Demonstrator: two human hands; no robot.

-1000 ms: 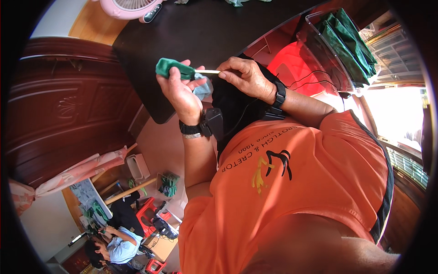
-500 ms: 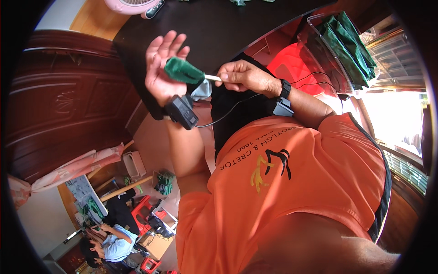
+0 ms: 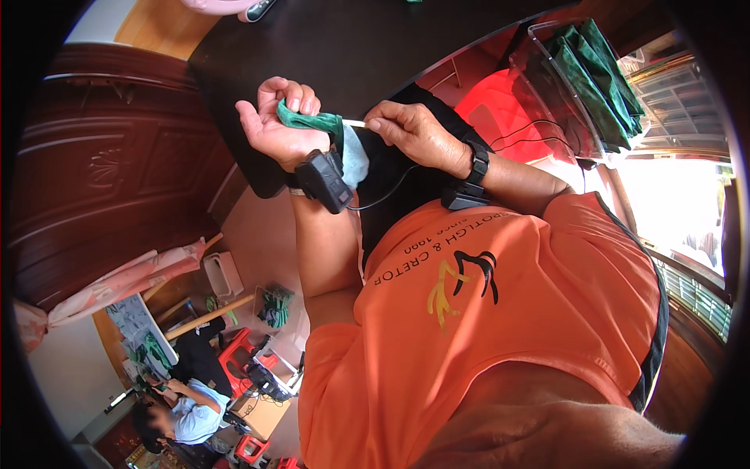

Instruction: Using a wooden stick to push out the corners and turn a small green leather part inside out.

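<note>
A narrow green velvet fabric piece (image 3: 320, 121) with a pale blue-grey lining (image 3: 354, 156) hangs between my hands. My left hand (image 3: 281, 129) is palm up, its fingers curled over the fabric's far end against the palm. The thumb stands off to the left. My right hand (image 3: 414, 134) pinches a thin pale stick (image 3: 354, 123) between thumb and fingers. The stick runs into the near-right end of the green piece; its tip is hidden in the fabric. Black devices are strapped to both wrists, the left one (image 3: 324, 181) touching the hanging lining.
Ahead is a dark table (image 3: 336, 47) with a pink fan (image 3: 223, 6) at its far left. A clear bin (image 3: 539, 47) holding folded green cloth (image 3: 598, 82) stands at right, beside a red stool (image 3: 496, 105). Cables run near my right arm. Another person (image 3: 195, 414) sits at lower left.
My left fingers have gone from spread to curled over the green fabric, and that hand has dropped slightly. The piece has flattened and more lining shows. My right hand stays on the stick.
</note>
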